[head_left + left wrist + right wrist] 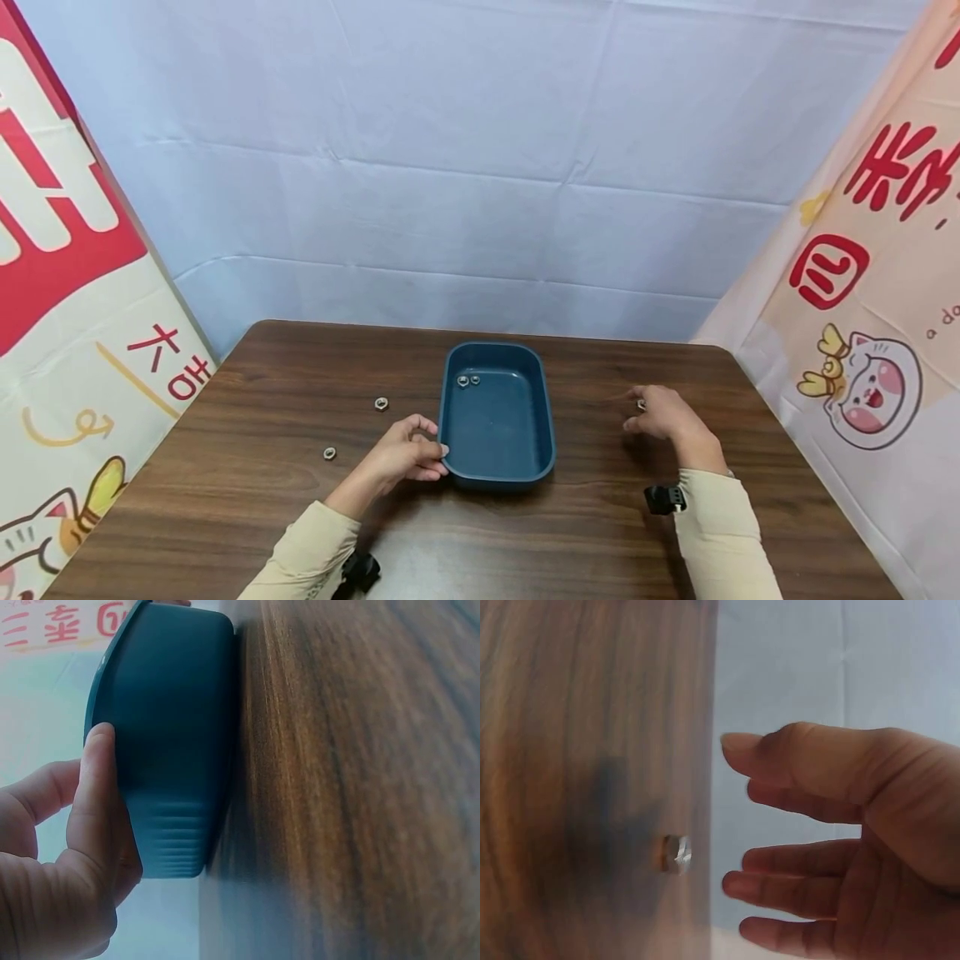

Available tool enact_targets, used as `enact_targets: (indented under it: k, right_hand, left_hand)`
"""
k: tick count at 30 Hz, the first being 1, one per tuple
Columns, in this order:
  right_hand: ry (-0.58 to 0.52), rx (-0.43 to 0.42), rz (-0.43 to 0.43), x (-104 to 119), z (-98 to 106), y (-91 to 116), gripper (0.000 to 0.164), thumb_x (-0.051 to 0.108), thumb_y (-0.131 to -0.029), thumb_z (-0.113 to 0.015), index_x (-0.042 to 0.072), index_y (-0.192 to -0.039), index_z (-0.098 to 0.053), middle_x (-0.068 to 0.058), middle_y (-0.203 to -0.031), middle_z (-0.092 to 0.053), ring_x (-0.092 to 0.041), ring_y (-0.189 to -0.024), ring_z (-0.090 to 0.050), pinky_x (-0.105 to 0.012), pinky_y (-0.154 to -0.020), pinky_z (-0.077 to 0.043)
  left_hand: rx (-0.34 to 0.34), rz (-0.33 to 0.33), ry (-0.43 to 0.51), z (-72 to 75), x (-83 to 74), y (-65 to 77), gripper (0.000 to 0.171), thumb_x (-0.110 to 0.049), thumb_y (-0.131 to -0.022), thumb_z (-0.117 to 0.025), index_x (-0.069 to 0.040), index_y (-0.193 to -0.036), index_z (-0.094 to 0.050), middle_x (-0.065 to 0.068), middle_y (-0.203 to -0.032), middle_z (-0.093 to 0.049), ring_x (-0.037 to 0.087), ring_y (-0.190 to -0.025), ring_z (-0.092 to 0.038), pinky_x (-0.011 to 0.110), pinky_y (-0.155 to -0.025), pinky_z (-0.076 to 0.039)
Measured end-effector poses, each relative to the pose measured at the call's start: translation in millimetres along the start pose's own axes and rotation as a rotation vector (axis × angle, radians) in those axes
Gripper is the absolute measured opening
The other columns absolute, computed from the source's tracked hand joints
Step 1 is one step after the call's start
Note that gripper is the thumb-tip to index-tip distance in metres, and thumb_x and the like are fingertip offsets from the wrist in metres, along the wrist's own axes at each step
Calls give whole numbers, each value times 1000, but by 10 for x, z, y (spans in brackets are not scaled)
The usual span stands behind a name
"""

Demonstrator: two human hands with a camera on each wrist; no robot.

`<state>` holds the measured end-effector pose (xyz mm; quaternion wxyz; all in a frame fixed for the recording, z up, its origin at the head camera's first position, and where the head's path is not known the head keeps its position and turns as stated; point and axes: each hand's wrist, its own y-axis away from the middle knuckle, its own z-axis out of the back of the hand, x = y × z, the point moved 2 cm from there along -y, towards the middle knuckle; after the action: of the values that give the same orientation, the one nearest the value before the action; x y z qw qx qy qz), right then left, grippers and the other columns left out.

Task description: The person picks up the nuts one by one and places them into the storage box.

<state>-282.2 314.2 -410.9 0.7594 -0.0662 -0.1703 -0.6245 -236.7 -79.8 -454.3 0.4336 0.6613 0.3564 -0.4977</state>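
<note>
Five small silver hexagonal metal nuts (677, 853) show: one on the dark brown wood-grain table (225, 500) below the right hand (663, 412), two set apart left of the deep blue rectangular tray (495, 425), and two close together inside it, near its far left corner. The right hand hangs released, fingers loosely parted; the left hand (405, 454) grips the tray at its near left rim.

Each nut should be hard, light and in no danger of breaking, though its shiny faces may slip; a thumb-and-finger pinch across opposite flats looks surest. The tray seems stiff, light plastic that could slide easily, so the rim is a sensible hold.

No brand or label can be made out on either. The red-and-white printed cloth (75, 350) at left carries red characters, 大 and perhaps 吉; the peach printed cloth (870, 217) at right has larger red characters, partly out of view
</note>
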Motion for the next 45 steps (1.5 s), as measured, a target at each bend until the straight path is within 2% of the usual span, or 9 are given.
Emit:
enact_targets:
  k: [5,14,16,22,27,32,37,41,45]
  right_hand:
    - [-17,-77,-12,-166,-76,-21,51,6,-76,-73,-10,-120,-52,-33,-114,-52,-51,-102,-47,-57,-79,-44]
    - [-259,-197,-57,-463,-227,-91,69,3,-76,-72,-6,-135,-38,-33,-108,-54,-36,-84,-55,-50,-71,-46]
    - [-290,-208,-64,-506,-251,-99,74,3,-76,-73,-7,-137,-33,-35,-110,-52,-39,-86,-54,-50,-72,-45]
    - [-379,-212,-93,-590,-328,-114,79,1,-77,-71,-8,-141,-24,-38,-126,-41,-48,-109,-45,-53,-80,-46]
    - [-415,-248,-130,-647,-384,-147,75,2,-77,-71,-13,-137,-28,-37,-125,-41,-44,-104,-49,-53,-85,-43]
    - [-426,-271,-173,-661,-413,-163,62,6,-79,-70,-18,-127,-40,-35,-115,-50,-44,-99,-51,-51,-83,-44]
    - [-415,-291,-204,-652,-433,-174,43,9,-80,-71,-16,-112,-56,-27,-97,-61,-40,-90,-54,-48,-76,-46]
    - [-387,-300,-248,-630,-441,-155,34,11,-81,-70,-12,-104,-62,-26,-98,-62,-43,-93,-54,-51,-78,-46]
    - [-402,-292,-237,-590,-416,-129,32,12,-81,-71,-11,-102,-63,-22,-92,-64,-40,-89,-55,-48,-77,-47]
  left_hand:
    - [-10,-4,-3,-9,15,-17,39,2,-81,-63,7,-110,-36,16,-74,-58,18,-59,-64,27,-53,-55]
    - [-19,-7,-22,10,40,-40,40,1,-80,-64,7,-108,-37,16,-74,-59,19,-59,-64,27,-53,-55]
    - [-16,-7,-20,12,42,-41,39,2,-80,-64,8,-108,-37,16,-74,-59,19,-59,-64,27,-53,-55]
    - [-2,-7,-15,24,43,-43,39,2,-80,-64,8,-108,-37,15,-73,-58,19,-59,-64,27,-53,-55]
    - [0,-8,-12,32,44,-48,40,2,-80,-65,8,-108,-36,15,-74,-58,19,-60,-65,27,-54,-55]
    - [7,-7,-10,38,60,-57,40,2,-80,-65,8,-108,-36,15,-74,-58,19,-60,-65,27,-54,-55]
    - [7,-6,-9,42,58,-53,39,3,-80,-64,8,-107,-36,15,-73,-58,20,-59,-64,27,-53,-55]
    - [11,0,-11,36,53,-50,41,2,-80,-65,8,-108,-35,15,-73,-58,20,-60,-65,27,-53,-55]
    - [10,-1,-11,29,42,-51,40,2,-80,-65,8,-107,-36,15,-74,-58,20,-60,-65,27,-53,-55]
